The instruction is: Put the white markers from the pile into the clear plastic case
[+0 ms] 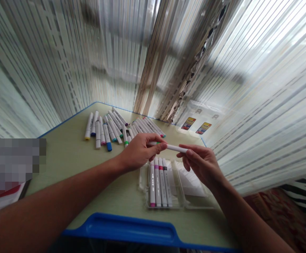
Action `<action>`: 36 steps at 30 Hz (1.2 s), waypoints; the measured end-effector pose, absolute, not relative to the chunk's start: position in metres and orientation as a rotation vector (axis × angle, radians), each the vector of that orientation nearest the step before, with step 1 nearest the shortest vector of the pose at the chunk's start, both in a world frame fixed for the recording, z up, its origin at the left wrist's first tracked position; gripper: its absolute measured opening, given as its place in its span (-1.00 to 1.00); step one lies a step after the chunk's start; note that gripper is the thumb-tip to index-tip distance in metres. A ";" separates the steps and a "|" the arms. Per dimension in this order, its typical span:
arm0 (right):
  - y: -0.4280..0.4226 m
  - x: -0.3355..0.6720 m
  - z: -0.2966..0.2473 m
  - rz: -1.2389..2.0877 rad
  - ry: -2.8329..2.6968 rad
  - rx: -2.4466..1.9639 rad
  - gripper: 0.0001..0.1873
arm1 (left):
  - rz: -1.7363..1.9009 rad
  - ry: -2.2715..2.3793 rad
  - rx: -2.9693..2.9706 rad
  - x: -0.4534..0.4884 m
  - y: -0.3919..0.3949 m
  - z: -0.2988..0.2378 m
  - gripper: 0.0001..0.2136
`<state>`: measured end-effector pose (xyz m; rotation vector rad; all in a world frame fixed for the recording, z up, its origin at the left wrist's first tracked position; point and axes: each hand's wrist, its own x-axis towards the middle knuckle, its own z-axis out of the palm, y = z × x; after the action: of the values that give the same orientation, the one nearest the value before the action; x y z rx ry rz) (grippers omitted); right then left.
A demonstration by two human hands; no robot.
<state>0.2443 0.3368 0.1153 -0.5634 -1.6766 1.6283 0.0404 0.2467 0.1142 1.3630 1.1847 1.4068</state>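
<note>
A white marker [174, 148] with a green band lies nearly level between my two hands, above an open clear plastic case [180, 206]. My left hand [142, 149] pinches its banded end, and my right hand [202, 160] grips the other end with the fingertips. Inside the case's left half, several markers [160, 182] stand side by side with purple, red and black bands showing. Beyond my left hand, loose white markers [108, 128] with caps of many colours are heaped on the desk.
The pale green desk [84, 182] has a blue edge and a blue pen tray [129, 226] at the front. Another clear case [195, 119] with two yellow-and-black labels stands at the back right. Striped curtains [121, 52] hang behind the desk. A blurred-out patch covers the left edge.
</note>
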 end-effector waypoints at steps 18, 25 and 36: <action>0.350 0.243 0.115 1.562 -1.397 -0.731 -0.81 | 1.486 0.967 1.146 0.040 0.246 0.115 -0.67; 0.350 0.243 0.116 1.605 -1.343 -0.734 -0.81 | 1.496 0.894 1.135 0.041 0.243 0.117 -0.65; 0.348 0.243 0.115 1.596 -1.411 -0.674 -0.83 | 1.490 1.106 1.270 0.040 0.245 0.116 -0.72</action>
<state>0.2434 0.3477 0.1152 -0.6741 -1.4107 1.5963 0.0404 0.2446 0.1163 1.2701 1.1058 1.4902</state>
